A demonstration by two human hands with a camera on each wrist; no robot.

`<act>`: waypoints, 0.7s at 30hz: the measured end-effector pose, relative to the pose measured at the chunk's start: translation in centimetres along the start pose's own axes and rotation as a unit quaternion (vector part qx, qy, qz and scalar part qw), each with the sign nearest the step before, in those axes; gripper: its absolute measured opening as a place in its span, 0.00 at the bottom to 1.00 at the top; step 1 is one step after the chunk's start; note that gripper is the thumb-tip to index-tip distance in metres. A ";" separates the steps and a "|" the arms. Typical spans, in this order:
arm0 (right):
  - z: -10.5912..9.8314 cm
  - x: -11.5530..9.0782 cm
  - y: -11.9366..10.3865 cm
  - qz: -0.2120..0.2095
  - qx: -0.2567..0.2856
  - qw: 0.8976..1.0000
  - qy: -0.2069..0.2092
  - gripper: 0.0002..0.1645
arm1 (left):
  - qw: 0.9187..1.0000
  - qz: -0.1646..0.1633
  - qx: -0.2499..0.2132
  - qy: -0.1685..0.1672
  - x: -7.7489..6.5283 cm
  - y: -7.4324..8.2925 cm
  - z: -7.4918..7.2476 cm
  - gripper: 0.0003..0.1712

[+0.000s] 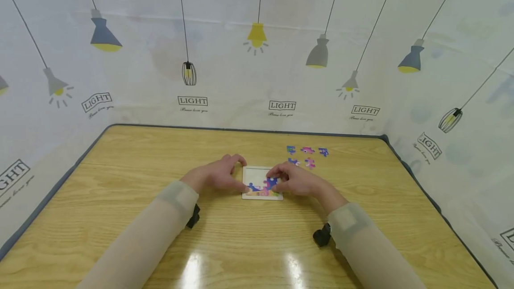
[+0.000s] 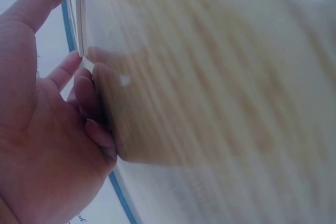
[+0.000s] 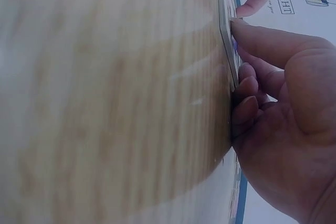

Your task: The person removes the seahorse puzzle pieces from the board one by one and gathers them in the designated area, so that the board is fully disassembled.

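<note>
Tray, white-rimmed and shallow, lies flat on the wood-grain bench between a person's two hands. Joined pieces in orange, pink and blue fill its near side; the far left part shows its pale floor.

The left hand is spread along the tray's left side, thumb on the near part of that side and forefinger by the far corner, with a wide gap between them. In the left wrist view its other fingers are bent close to the bench.

The right hand is nearly closed over the tray's right side, a blue piece between thumb and fingertip. The piece is within the rim, above the near row; whether it is seated or slightly raised, I cannot tell. The right wrist view shows the thumb at the tray's edge and the lower fingers curled beneath.

Five loose pieces lie beyond the right hand, three in a far row and two nearer, blue and pink among them.

Both arms wear pale sleeves, with a black device under each wrist. Behind the bench hangs a white backdrop printed with lamps and the word LIGHT.
</note>
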State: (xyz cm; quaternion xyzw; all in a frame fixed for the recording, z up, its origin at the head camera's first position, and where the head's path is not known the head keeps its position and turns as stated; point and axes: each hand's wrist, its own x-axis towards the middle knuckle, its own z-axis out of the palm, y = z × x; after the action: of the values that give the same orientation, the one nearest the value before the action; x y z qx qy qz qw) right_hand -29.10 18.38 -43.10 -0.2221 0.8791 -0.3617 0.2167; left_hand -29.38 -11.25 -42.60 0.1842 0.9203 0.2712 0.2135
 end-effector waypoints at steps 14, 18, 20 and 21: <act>0.1 -0.1 -0.1 0.004 0.004 1.000 0.010 0.22 | 1.000 -0.005 -0.001 -0.003 0.0 0.1 0.0 0.45; 0.2 -0.2 0.0 0.010 0.007 1.000 0.022 0.22 | 1.000 0.001 -0.003 0.001 0.0 0.0 0.0 0.45; 0.2 -0.2 0.1 0.012 0.010 1.000 0.026 0.21 | 1.000 0.001 -0.004 0.001 0.0 0.0 0.0 0.45; 0.2 -0.2 0.1 0.012 0.012 1.000 0.026 0.21 | 1.000 0.001 -0.004 0.000 0.0 0.0 0.0 0.45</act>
State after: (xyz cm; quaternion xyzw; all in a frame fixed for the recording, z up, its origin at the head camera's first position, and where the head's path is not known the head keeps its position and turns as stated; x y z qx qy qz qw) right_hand -28.80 18.45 -43.27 -0.1993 0.8827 -0.3752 0.2007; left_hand -29.39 -11.28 -42.62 0.1838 0.9190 0.2754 0.2141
